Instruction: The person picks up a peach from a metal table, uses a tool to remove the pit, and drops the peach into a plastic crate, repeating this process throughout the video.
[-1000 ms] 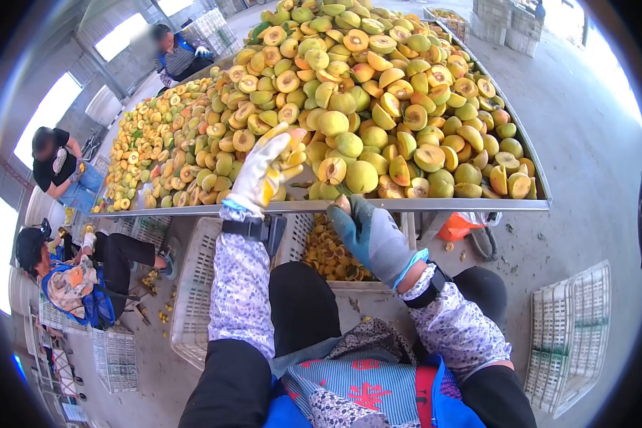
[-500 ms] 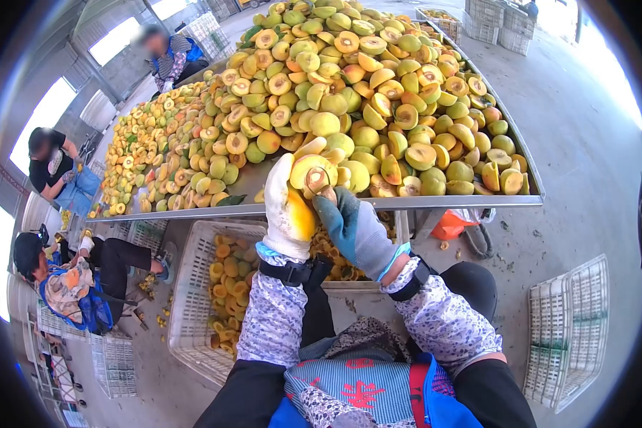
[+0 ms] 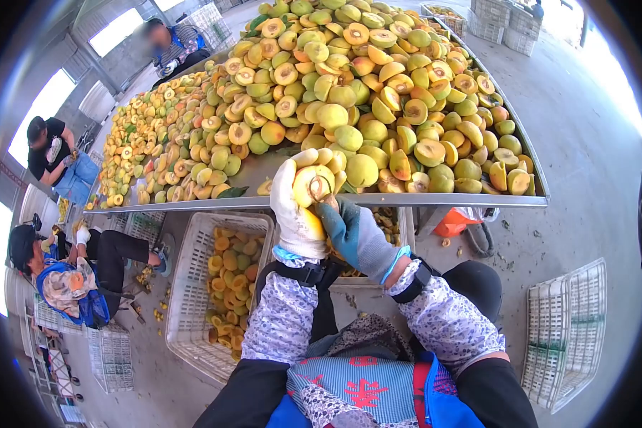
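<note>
My left hand (image 3: 299,217), in a stained white glove, is closed around a peach half (image 3: 312,185) and holds its cut face up, just over the front edge of the metal table. In a grey and teal glove, my right hand (image 3: 351,232) is closed on a small pitting tool (image 3: 329,202). The tool's thin loop lies against the middle of the cut face, around the pit area. Most of its handle is hidden by my fingers. Beyond my hands rises a big heap of halved peaches (image 3: 349,135).
The metal table's rim (image 3: 435,200) runs across in front of me. Below stand a white crate (image 3: 185,314) of peach halves and another crate (image 3: 409,235), partly hidden by my arms. Stacked crates (image 3: 567,332) stand at right. Several co-workers sit along the left, one at a bent knee (image 3: 121,250).
The view has shifted slightly. Both my hands keep their hold, and the tool has turned a little against the cut face. Co-workers on the left have moved their arms.
</note>
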A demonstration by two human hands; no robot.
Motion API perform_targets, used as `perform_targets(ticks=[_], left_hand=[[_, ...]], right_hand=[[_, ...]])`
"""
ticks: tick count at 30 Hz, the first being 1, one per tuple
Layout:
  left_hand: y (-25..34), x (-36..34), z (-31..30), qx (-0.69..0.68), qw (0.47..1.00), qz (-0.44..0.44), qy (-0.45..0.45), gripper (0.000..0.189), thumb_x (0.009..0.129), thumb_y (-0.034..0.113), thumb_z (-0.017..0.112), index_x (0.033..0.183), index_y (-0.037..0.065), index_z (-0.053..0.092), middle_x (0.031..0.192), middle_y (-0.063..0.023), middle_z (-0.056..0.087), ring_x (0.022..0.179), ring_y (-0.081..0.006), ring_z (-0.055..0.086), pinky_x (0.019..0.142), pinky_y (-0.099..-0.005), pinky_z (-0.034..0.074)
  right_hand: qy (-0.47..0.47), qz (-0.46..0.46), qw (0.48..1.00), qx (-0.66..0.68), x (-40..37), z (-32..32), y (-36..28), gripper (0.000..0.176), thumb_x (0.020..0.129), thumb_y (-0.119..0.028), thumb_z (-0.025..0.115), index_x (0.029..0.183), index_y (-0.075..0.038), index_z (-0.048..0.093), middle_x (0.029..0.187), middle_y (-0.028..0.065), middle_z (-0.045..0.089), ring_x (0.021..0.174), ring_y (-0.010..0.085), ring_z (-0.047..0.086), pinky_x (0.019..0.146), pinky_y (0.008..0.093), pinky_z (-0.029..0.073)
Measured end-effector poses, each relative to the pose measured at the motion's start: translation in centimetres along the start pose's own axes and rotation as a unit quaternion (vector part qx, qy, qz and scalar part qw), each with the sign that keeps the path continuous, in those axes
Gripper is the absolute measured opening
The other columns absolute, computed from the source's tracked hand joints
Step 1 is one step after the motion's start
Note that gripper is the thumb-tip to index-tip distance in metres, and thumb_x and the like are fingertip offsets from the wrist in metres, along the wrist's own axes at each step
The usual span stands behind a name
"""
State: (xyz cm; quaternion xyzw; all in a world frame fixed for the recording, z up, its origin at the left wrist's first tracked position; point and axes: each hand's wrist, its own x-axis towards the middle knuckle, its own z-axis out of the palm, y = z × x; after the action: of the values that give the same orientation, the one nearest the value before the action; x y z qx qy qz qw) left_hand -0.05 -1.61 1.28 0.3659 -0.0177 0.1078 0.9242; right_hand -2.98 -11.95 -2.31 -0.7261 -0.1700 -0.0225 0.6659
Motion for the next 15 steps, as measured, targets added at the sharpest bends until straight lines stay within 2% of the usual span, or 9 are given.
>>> perform_targets(ticks=[2,6,8,11,15], left_hand=[[0.0,-0.4,0.0,0.028,0.999,0.014,0.024,0.04,0.105,0.036,0.047,0.111,-0.001,0.063,0.104,-0.0159,0.07,0.096,-0.031,0.07,0.082,-0.0449,0.061],[0.2,-0.4,-0.9,0.071,0.997,0.02,0.0,0.04,0.106,0.038,0.049,0.109,0.001,0.063,0.105,-0.0149,0.07,0.096,-0.0286,0.071,0.078,-0.0418,0.062],[0.1,-0.1,-1.5,0.089,0.996,0.015,-0.01,0.04,0.106,0.038,0.049,0.108,0.001,0.064,0.104,-0.0146,0.07,0.094,-0.0281,0.071,0.075,-0.0417,0.063],[-0.2,-0.3,-1.4,-0.009,0.999,-0.042,0.022,0.04,0.106,0.04,0.046,0.107,0.004,0.064,0.1,-0.0131,0.071,0.09,-0.0276,0.07,0.077,-0.0434,0.06],[-0.3,-0.8,-0.6,-0.017,0.999,-0.032,0.026,0.04,0.106,0.041,0.046,0.106,0.005,0.064,0.1,-0.0121,0.071,0.09,-0.0282,0.069,0.078,-0.043,0.06]], right_hand=[[-0.023,0.024,0.999,0.015,0.0,0.4,1.0,0.047,0.105,-0.043,0.053,0.109,0.002,0.067,0.087,0.0222,0.072,0.083,0.0334,0.072,0.075,0.0421,0.054],[-0.07,0.077,0.995,0.001,-0.3,0.2,0.7,0.048,0.104,-0.044,0.053,0.111,0.001,0.068,0.087,0.0215,0.073,0.08,0.0297,0.071,0.076,0.0404,0.054],[-0.05,0.036,0.998,0.008,-0.5,0.5,1.5,0.047,0.104,-0.044,0.053,0.111,0.0,0.068,0.088,0.022,0.073,0.082,0.0306,0.072,0.076,0.0413,0.054],[-0.013,0.0,1.0,-0.02,-0.8,0.6,1.4,0.045,0.105,-0.042,0.052,0.112,0.0,0.068,0.09,0.0228,0.073,0.086,0.0321,0.073,0.076,0.0428,0.055],[0.014,-0.012,1.0,-0.006,-1.2,0.7,0.3,0.042,0.105,-0.039,0.053,0.113,0.0,0.068,0.093,0.0236,0.073,0.092,0.0339,0.074,0.077,0.0438,0.055]])
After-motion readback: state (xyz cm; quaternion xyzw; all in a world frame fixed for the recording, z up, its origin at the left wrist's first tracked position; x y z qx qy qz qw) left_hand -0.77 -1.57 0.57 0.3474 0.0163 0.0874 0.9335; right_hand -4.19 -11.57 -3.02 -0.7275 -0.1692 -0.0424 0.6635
